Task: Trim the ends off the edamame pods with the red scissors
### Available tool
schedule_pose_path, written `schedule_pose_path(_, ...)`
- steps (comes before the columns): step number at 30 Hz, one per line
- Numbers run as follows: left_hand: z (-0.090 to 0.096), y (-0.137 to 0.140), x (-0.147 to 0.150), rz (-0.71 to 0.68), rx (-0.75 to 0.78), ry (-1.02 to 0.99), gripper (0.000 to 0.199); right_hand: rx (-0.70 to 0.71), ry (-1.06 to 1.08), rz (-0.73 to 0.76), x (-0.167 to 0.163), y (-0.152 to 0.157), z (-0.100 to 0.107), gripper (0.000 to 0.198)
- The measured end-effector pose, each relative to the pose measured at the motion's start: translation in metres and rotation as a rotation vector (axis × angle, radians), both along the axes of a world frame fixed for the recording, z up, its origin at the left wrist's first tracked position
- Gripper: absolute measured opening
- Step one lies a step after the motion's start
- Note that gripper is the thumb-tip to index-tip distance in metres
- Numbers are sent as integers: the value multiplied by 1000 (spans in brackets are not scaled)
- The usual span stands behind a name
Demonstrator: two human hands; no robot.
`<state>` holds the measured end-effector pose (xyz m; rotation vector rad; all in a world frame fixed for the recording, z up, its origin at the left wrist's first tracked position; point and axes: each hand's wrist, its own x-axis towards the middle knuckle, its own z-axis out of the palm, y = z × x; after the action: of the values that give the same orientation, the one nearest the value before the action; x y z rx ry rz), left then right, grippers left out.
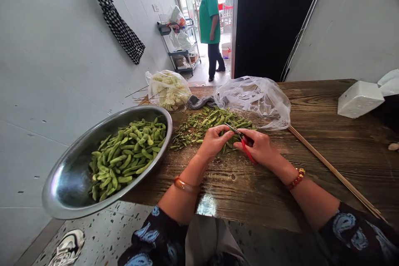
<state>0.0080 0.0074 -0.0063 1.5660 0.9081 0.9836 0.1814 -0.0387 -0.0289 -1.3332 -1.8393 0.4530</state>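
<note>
My right hand (260, 145) is closed around a pair of scissors (248, 151) with red handles, the blades pointing left toward my other hand. My left hand (215, 139) is pinched at the blade tips on a green edamame pod, which the fingers mostly hide. Beneath and behind both hands spreads a loose pile of edamame pods and trimmed bits (199, 126) on the wooden table (249, 191). To the left, a large steel bowl (67, 183) tilts at the table's edge with many edamame pods (127, 156) in it.
Beyond the pile lie a bag of cauliflower (170, 91), a grey cloth (201, 102) and a crumpled clear plastic bag (258, 99). Thin wooden sticks (333, 170) cross the right side, near a white tissue pack (360, 99). A person in green (210, 16) stands by a cart (183, 52) in the doorway.
</note>
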Motion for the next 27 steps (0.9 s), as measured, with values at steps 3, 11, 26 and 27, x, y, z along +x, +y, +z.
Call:
schedule_pose_path(3,0,1,0,-33,76,85,23,-8,7,9,0,0,1,45)
schedule_pose_path(11,3,-2,0,-39,94,109,22,-17,-6,2,2,1,1,44)
schedule_pose_path(26,3,4,-3,97,-317,-375,30,-96,113,-65,-1,1,3,55)
schedule_pose_path(27,4,4,-4,105,-328,-400,30,-89,110,-64,-1,1,3,54)
